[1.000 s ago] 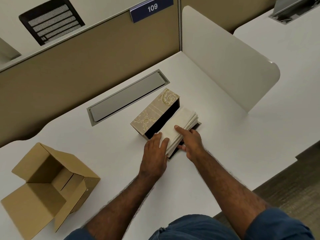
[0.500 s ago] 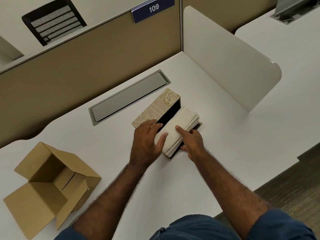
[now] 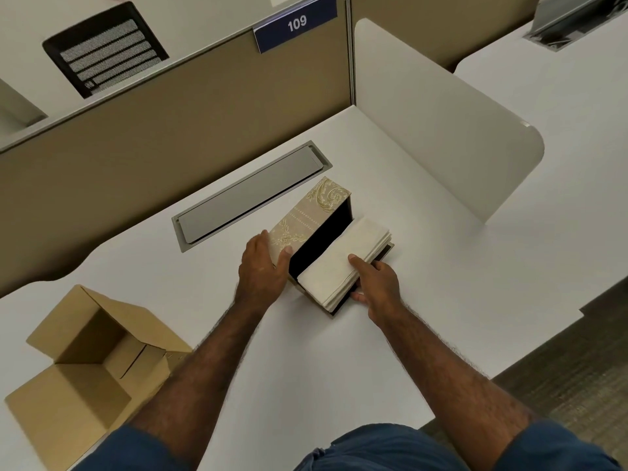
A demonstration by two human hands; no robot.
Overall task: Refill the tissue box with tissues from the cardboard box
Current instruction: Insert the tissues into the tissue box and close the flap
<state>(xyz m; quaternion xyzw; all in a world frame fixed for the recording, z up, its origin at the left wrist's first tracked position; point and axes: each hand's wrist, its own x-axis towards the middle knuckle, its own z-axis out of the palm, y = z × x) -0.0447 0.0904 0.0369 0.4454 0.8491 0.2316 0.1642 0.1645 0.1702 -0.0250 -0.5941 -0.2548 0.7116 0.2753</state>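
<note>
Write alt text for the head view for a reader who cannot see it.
A person's left hand grips the raised lid of an open tissue box on a white desk, while the right hand presses a stack of tissues onto its base. An open cardboard box, nothing visible inside, lies at the left.

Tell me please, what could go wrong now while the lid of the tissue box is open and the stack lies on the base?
1. The tissue stack overhangs the base's near edge, so the closing lid may pinch or crumple it.
2. The right hand has its thumb on the stack; a closing lid could catch it.
3. The left hand holds only the lid's near end, so the tissue box could twist or slide on the smooth desk.
</note>
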